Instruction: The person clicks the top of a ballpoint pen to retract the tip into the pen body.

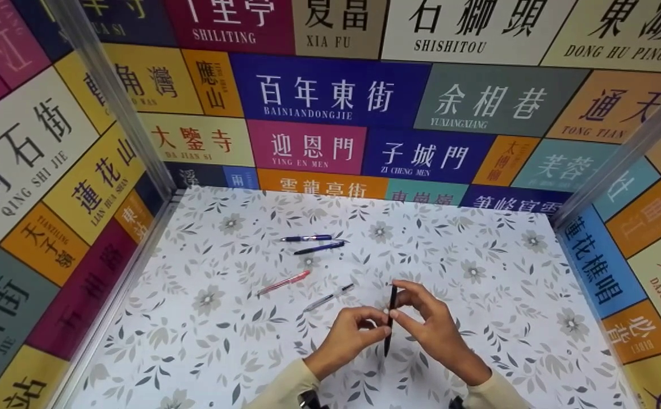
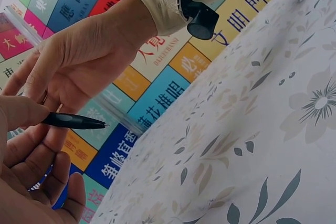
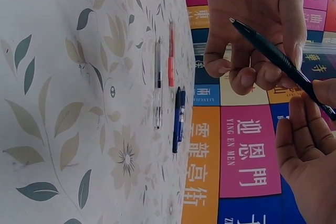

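Left grip (image 1: 348, 336) and right grip (image 1: 431, 316) are pinching black pen (image 3: 272, 53) — likely light, stiff, slick; surest hold is probably lying mid-barrel.

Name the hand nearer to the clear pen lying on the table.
Left. In the head view, the left hand is just below and right of the clear pen; the right hand is farther off to its right.

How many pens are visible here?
5. The left hand and right hand hold a black pen; on the floral table lie a clear pen near them, a red pen further left, and, farther away, a blue pen beside another blue pen. None seems hidden.
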A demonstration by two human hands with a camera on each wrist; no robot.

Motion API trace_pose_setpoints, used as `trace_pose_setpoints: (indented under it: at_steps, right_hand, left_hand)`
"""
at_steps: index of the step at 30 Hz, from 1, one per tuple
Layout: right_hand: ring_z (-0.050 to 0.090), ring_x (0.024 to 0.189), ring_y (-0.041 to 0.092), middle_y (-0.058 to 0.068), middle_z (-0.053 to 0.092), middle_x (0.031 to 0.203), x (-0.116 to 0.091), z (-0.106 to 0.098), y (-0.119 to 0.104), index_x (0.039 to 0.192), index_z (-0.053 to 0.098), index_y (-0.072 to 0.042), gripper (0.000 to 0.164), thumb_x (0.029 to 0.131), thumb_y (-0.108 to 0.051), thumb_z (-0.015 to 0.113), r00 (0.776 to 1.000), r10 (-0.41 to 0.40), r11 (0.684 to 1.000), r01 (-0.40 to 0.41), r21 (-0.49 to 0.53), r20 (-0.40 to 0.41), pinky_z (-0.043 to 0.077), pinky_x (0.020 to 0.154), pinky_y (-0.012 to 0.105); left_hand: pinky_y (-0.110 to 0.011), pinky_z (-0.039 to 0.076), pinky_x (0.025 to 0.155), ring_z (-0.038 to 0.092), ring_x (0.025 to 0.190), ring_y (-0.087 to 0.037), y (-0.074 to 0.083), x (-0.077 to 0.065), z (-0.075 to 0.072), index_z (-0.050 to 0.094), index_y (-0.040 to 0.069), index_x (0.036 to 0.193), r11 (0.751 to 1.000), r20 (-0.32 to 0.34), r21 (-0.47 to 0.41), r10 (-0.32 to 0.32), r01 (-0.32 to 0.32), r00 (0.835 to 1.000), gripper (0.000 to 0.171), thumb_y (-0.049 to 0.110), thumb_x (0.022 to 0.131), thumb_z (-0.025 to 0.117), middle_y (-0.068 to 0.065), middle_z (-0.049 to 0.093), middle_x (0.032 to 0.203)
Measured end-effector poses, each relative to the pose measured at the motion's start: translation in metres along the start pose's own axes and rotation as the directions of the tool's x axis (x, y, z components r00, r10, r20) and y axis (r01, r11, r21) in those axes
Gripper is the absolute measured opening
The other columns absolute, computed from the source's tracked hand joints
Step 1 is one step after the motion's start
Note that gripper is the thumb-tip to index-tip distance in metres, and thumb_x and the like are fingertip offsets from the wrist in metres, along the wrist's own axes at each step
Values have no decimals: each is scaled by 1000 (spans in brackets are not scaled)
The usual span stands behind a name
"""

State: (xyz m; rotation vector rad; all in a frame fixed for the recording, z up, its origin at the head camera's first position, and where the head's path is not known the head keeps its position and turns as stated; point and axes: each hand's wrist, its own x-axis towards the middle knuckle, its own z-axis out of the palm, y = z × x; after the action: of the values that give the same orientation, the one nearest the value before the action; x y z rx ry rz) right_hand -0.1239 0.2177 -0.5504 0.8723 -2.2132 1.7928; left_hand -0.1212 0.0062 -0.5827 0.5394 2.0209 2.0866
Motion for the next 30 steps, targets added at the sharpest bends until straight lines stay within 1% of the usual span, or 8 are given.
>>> trace_pose_setpoints:
  at_steps: [8, 16, 20, 23, 26, 30]
  right_hand:
    - [75, 96, 27, 16, 73, 104, 1, 2, -1, 150, 60, -3, 57, 98, 13, 74, 1000, -16, 1000, 16, 6, 9, 57, 99, 25]
    - [74, 97, 26, 17, 72, 105, 2, 4, -2, 149, 61, -4, 55, 98, 12, 74, 1000, -1, 1000, 0, 26, 15, 59, 96, 26]
    - [73, 97, 31, 21, 71, 107, 3, 4, -3, 149, 60, -2, 55, 98, 13, 74, 1000, -10, 999, 10, 42, 18, 59, 94, 26]
    - [73, 97, 35, 24, 70, 109, 3, 4, -3, 148, 60, -2, 54, 98, 13, 73, 1000, -11, 999, 10, 50, 24, 59, 95, 27]
    - [72, 98, 39, 24, 69, 110, 3, 5, -3, 147, 61, -1, 53, 98, 13, 73, 1000, -12, 998, 11, 54, 27, 60, 96, 28]
    - [72, 98, 37, 24, 69, 112, 3, 5, -3, 147, 61, -2, 52, 98, 14, 73, 999, -10, 999, 9, 54, 30, 60, 94, 28]
  left_hand:
    - [-32, 58, 94, 72, 96, -7, 0, -2, -1, 82, -1, 106, 1000, -3, -8, 16, -16, 1000, 13, 6, 96, 81, -9, 81, 101]
    - [-34, 59, 94, 72, 95, -7, -1, -4, -2, 82, 1, 107, 1000, -13, 3, 20, -20, 1000, 12, 8, 98, 81, -11, 81, 102]
    - [-35, 59, 93, 71, 94, -6, -2, -4, -2, 82, 0, 107, 1000, -19, -2, 25, -25, 1000, 12, 8, 97, 81, -11, 81, 102]
    - [-34, 59, 94, 72, 94, -6, -2, -4, -2, 82, -1, 107, 1000, -24, -18, 20, -20, 1000, 12, 7, 97, 81, -12, 81, 102]
    - [-33, 59, 94, 72, 94, -7, -3, -4, -2, 82, -1, 107, 1000, -27, -27, 15, -16, 1000, 12, 6, 97, 80, -12, 81, 102]
    - [-33, 59, 94, 72, 94, -7, -3, -5, -2, 83, 0, 107, 1000, -29, -25, 10, -11, 1000, 12, 6, 97, 81, -12, 81, 102]
